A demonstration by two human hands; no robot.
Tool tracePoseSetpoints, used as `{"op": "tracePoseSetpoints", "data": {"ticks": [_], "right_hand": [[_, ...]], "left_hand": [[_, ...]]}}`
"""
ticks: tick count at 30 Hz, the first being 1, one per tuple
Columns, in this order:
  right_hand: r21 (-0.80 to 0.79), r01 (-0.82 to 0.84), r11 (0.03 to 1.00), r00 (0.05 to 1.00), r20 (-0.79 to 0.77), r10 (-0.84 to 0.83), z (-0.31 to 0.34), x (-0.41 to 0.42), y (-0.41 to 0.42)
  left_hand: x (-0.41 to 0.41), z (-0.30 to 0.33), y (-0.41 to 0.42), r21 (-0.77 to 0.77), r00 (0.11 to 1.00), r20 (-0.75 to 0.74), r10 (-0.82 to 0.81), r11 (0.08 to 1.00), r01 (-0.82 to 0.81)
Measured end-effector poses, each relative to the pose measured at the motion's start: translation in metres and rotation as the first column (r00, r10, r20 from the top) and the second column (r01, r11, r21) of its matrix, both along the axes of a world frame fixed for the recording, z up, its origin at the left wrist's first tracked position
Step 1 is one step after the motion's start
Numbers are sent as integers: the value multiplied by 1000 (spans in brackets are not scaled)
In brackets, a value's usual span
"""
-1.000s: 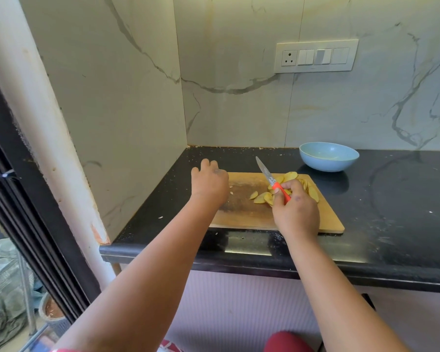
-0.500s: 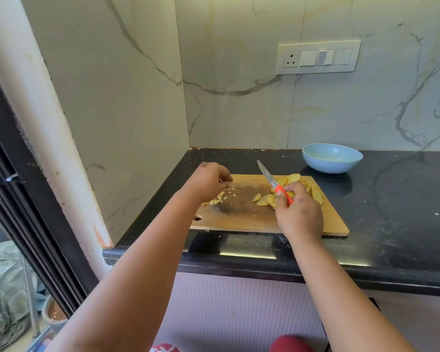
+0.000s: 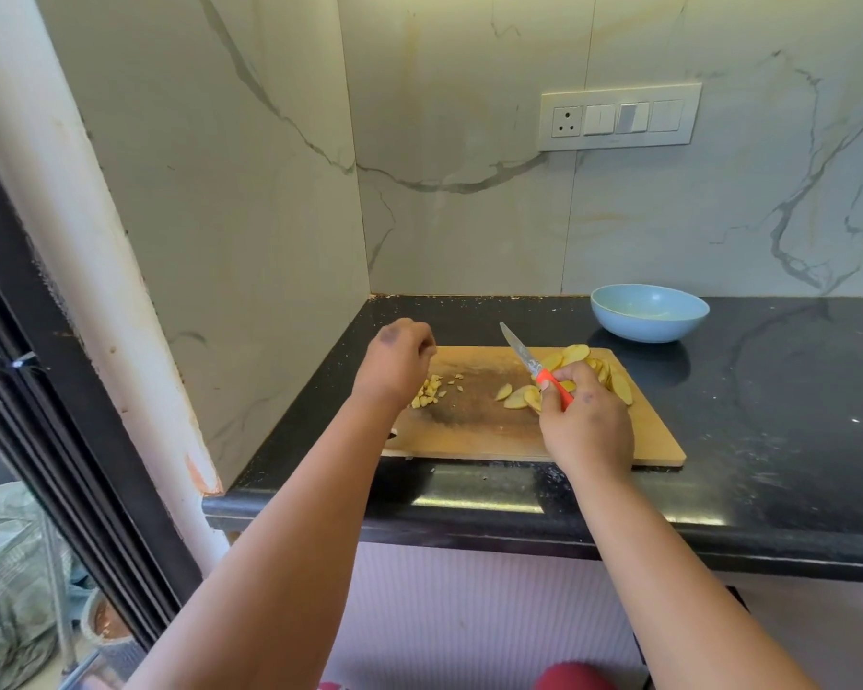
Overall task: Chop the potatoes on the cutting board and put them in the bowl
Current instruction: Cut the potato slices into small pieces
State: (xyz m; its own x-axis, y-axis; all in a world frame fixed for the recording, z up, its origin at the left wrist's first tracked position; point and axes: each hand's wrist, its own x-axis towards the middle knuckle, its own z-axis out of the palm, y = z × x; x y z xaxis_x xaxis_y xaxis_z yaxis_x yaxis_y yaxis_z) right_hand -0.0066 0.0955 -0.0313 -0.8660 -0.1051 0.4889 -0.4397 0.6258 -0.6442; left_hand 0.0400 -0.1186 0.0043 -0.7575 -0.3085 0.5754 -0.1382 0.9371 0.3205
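Observation:
A wooden cutting board (image 3: 474, 430) lies on the black counter. Yellow potato slices (image 3: 614, 378) are heaped at its far right, with a few more near the middle (image 3: 511, 396). Small chopped potato pieces (image 3: 432, 390) lie at the board's left. My right hand (image 3: 586, 423) grips a knife (image 3: 531, 363) by its orange handle, blade pointing up and away over the board. My left hand (image 3: 394, 363) hovers over the board's left end above the chopped pieces, fingers curled; whether it holds anything is hidden. A light blue bowl (image 3: 648, 311) stands behind the board to the right.
A marble-patterned wall closes off the counter at the left and back, with a switch panel (image 3: 619, 117) on the back wall. The black counter (image 3: 793, 415) stretches to the right of the board. Its front edge runs just below the board.
My left hand has lifted off the board's left end, uncovering the small chopped pieces. The right hand and knife have stayed over the slices.

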Motion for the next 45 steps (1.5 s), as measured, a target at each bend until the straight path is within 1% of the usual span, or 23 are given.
{"op": "tracePoseSetpoints", "data": {"ticks": [2, 5, 9, 12, 17, 19, 24, 26, 28, 30, 32, 33, 34, 37, 40, 43, 45], "right_hand": [[-3, 1, 1000, 1000, 0, -1, 0, 0, 0], [-7, 6, 1000, 1000, 4, -6, 0, 0, 1], [-6, 10, 1000, 1000, 3, -10, 1, 1, 0], [-5, 14, 1000, 1000, 4, -13, 1, 0, 1], [-13, 21, 1000, 1000, 13, -21, 1, 0, 0], [-17, 24, 1000, 1000, 10, -24, 1, 0, 0], [-14, 20, 1000, 1000, 8, -20, 1, 0, 1], [-11, 21, 1000, 1000, 3, -21, 1, 1, 0], [-15, 20, 1000, 1000, -5, -20, 1, 1, 0], [-19, 17, 1000, 1000, -9, -17, 2, 3, 0], [-30, 10, 1000, 1000, -19, -11, 2, 4, 1], [-40, 5, 999, 1000, -24, -6, 2, 5, 1], [-57, -1, 998, 1000, -29, -1, 3, 6, 1], [-97, -35, 995, 999, -41, 31, 4, 17, 2], [-95, -86, 992, 995, -55, 81, 4, 34, 5], [-33, -148, 988, 988, 30, 149, 5, 53, 8], [27, -175, 984, 979, 111, 171, 9, 65, 10]], "left_hand": [[-1, 3, 3, -1, 999, 47, 6, 1000, -6], [-4, 5, 8, -38, 999, 47, 2, 999, 0], [-10, 2, 14, -21, 989, 148, -9, 1000, 12], [-16, 0, 25, 14, 986, 164, -16, 1000, 14], [-30, -6, 61, 38, 941, 323, -102, 995, 94], [-37, -10, 70, 16, 919, 387, -77, 997, 77], [-44, -6, 79, -83, 892, 452, 13, 996, 27], [-43, -4, 80, -88, 891, 453, 15, 996, 28], [-41, -3, 78, -32, 910, 414, 6, 999, 8], [-35, -2, 75, 62, 939, 345, 19, 997, -43], [-27, -3, 72, 214, 958, 285, 35, 972, -99], [-22, -4, 71, 278, 958, 285, 36, 953, -118], [-17, -4, 72, 308, 951, 308, 29, 943, -128], [-2, -5, 71, 292, 931, 364, 5, 949, -119], [11, -4, 67, 250, 950, 313, 5, 964, -87], [19, -10, 63, 233, 978, 204, -44, 973, -5], [23, -19, 65, 226, 974, 204, -95, 973, 48]]}}
